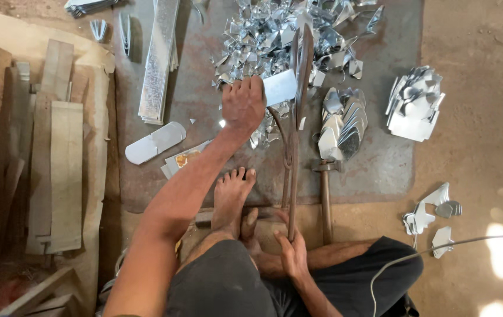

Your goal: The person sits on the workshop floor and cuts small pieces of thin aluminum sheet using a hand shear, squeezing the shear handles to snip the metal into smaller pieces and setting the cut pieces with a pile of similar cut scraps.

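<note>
At far left, flat wooden boards are being kept in a loose stack on a tan sheet on the floor. Just right of them, long metal strips are lying on a dark floor mat, with a rounded flat blank below them and a small printed card beside it.

The left hand is being held out over the mat, fingers closed around a small rectangular sheet-metal piece; the piece is being gripped at its left end and is being fed between the blades of the long rusty shears. The shears are lying lengthwise, blades pointing away from the person, with a heap of shiny offcuts piled around and beyond the blade tips. A bare foot is being pressed down near the lower shear handle, possibly on a bar under it, though that part is being hidden.

The right hand is being wrapped shut around the end of the upper shear handle, close to the person's knees and dark shorts.

Right of the shears, a row of cut curved pieces is being stacked overlapping on the mat, touching the head of a hammer whose wooden handle is running back toward the person. Further right, another fanned stack of cut shapes is sitting at the mat's edge. A few loose shapes are lying on the bare dirt floor, and a thin grey cable is crossing the lower right.
</note>
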The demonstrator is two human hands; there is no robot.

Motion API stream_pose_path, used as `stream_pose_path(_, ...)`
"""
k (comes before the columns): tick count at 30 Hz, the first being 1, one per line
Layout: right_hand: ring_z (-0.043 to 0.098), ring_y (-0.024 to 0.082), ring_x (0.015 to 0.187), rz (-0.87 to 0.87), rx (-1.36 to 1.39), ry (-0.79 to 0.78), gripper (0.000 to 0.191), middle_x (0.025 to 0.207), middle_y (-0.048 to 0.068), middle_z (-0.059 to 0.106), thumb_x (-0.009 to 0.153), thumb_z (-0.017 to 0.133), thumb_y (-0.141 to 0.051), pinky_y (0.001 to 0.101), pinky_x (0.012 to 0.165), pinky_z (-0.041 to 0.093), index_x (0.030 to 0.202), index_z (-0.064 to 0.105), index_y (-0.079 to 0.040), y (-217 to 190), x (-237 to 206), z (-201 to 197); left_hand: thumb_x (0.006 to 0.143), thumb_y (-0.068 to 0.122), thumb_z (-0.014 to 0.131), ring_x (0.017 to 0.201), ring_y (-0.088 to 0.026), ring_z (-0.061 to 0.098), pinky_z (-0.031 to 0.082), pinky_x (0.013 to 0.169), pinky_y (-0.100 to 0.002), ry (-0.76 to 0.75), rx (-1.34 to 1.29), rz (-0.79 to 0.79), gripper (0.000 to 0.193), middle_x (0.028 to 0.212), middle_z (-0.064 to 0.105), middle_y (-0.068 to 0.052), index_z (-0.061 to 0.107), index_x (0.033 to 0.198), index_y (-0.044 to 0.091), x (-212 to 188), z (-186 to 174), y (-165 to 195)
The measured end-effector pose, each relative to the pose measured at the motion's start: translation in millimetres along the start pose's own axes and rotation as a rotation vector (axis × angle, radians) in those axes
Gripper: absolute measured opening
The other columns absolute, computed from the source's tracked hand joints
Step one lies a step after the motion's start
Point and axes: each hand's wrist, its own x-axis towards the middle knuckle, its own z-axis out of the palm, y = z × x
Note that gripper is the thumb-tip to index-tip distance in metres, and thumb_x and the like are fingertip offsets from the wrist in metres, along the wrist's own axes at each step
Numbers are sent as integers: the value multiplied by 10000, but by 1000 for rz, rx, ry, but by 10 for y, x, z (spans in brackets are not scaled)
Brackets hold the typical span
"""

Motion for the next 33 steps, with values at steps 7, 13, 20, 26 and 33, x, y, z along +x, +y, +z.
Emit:
stream_pose_path(7,434,323,1453,-59,-52,49,644,1506,180,526,886,578,-144,430,1183,315,1507,459,-24,24,125,49,863,106,603,803,-283,639,466,715,-438,-46,-15,160,56,849,618,-86,579,912,92,84,47,-182)
stream_pose_path(13,421,314,1478,-51,-26,25,637,1519,174,535,874,579,-135,429,1199,296,1493,482,-20,44,89,14,879,110,603,784,-277,619,459,713,-423,-66,-18,207,54,843,611,-88,594,926,85,163,-2,-238)
stream_pose_path(20,320,352,1535,-159,-48,54,733,1588,212,436,873,581,-115,441,1221,262,1561,354,-2,44,172,43,893,111,617,811,-273,616,468,747,-423,-71,-49,322,55,873,619,-74,566,911,102,310,27,-337)
stream_pose_path(26,243,346,1564,-31,-103,46,738,1629,205,379,883,608,-121,432,1218,228,1566,359,5,33,126,1,893,147,652,789,-265,613,469,736,-431,-51,-66,404,90,831,593,-63,569,899,111,383,9,-401)
stream_pose_path(33,304,365,1539,-183,-91,92,799,1663,231,304,907,596,-174,429,1204,279,1601,258,30,158,214,48,898,151,656,790,-269,606,458,714,-416,-102,-84,537,116,842,586,-84,563,901,82,474,76,-490)
